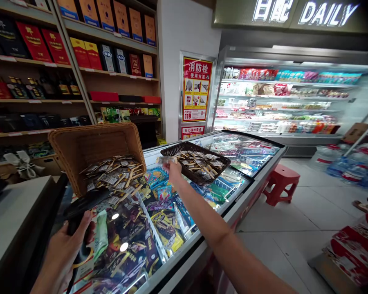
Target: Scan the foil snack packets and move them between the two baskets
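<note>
My left hand is wrapped round the handle of a black barcode scanner at lower left. Close by it lies a pale green packet. My right hand reaches forward over the freezer and pinches a small clear-wrapped packet; its contents are blurred. Just right of that hand sits a dark woven basket, holding several small stick-like wrapped packets. To the left a tan wicker basket stands tipped on its side, with more such packets piled in and spilling from its mouth.
Beneath the baskets is a glass-topped freezer with bagged goods in wire dividers. A red stool stands right of it. Boxed goods fill shelves at left. A lit refrigerated display stands behind, with water bottles at far right.
</note>
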The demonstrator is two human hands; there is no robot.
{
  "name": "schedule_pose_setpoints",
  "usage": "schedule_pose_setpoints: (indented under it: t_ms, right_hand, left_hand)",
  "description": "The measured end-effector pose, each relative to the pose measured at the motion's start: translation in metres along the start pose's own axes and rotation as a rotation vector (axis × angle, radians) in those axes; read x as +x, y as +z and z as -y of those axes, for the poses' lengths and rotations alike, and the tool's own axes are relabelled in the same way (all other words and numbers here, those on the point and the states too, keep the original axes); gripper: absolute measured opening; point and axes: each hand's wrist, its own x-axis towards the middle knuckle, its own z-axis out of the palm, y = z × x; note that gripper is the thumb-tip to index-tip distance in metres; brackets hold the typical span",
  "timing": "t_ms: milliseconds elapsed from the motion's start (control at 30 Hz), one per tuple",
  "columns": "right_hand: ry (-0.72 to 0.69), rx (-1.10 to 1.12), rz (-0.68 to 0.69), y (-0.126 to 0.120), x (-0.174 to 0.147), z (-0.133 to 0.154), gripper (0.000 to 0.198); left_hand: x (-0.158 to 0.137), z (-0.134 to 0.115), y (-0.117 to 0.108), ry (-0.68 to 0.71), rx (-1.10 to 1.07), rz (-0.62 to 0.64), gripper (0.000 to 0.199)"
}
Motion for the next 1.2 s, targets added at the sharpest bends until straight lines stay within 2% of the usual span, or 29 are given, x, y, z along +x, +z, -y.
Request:
schedule_pose_setpoints:
  t_ms: [100,167,233,300,433,467,533,600,733,800,900,1033,1100,1200]
  right_hand:
    - [-0.069,-0.035,-0.036,0.018,0.024,0.024,0.017]
    - [-0.083,-0.109,-0.029,0.028,0.03,0.022,0.015]
    - [-0.072,-0.185,0.014,0.036,0.024,0.002,0.013]
    - [-0.075,-0.32,0.127,0.04,0.006,-0.032,0.013]
    - [-0.242,-1.007,0.405,0.048,-0.039,-0.102,0.037]
    - [-0.298,-1.154,0.42,0.051,-0.048,-0.113,0.043]
    - [-0.376,-1.272,0.389,0.061,-0.06,-0.127,0.048]
    - [-0.36,-1.245,0.367,0.071,-0.067,-0.13,0.046]
    - [-0.05,-0.909,0.394,0.078,-0.072,-0.118,0.032]
    - [0.05,-0.683,0.419,0.071,-0.074,-0.107,0.026]
    - [0.11,-0.469,0.453,0.05,-0.074,-0.086,0.026]
    - [0.111,-0.39,0.436,0.011,-0.066,-0.06,0.022]
    - [0.023,-0.404,0.429,-0.008,-0.06,-0.053,0.018]
    - [-0.101,-0.432,0.402,-0.027,-0.053,-0.049,0.021]
  left_hand:
    - [0.004,0.0,-0.003,-0.013,-0.085,-0.118,0.057]
    - [0.001,-0.004,-0.002,-0.008,-0.152,-0.171,0.059]
    - [-0.003,-0.011,-0.002,-0.024,-0.205,-0.212,0.063]
    - [-0.007,-0.018,-0.002,-0.038,-0.24,-0.272,0.067]
    - [-0.01,-0.024,-0.003,-0.052,-0.286,-0.304,0.07]
    - [-0.01,-0.024,-0.003,-0.057,-0.287,-0.296,0.07]
    - [-0.01,-0.022,-0.003,-0.064,-0.28,-0.285,0.07]
    - [-0.01,-0.02,-0.002,-0.061,-0.266,-0.273,0.069]
    - [-0.012,-0.02,-0.002,-0.053,-0.255,-0.245,0.069]
    - [-0.014,-0.02,0.0,-0.053,-0.245,-0.224,0.069]
    - [-0.015,-0.019,0.004,-0.057,-0.206,-0.195,0.069]
    - [-0.014,-0.014,0.01,-0.043,-0.14,-0.137,0.066]
    - [-0.014,-0.011,0.011,0.007,-0.067,-0.078,0.064]
    - [-0.015,-0.007,0.012,0.09,0.091,0.096,0.061]
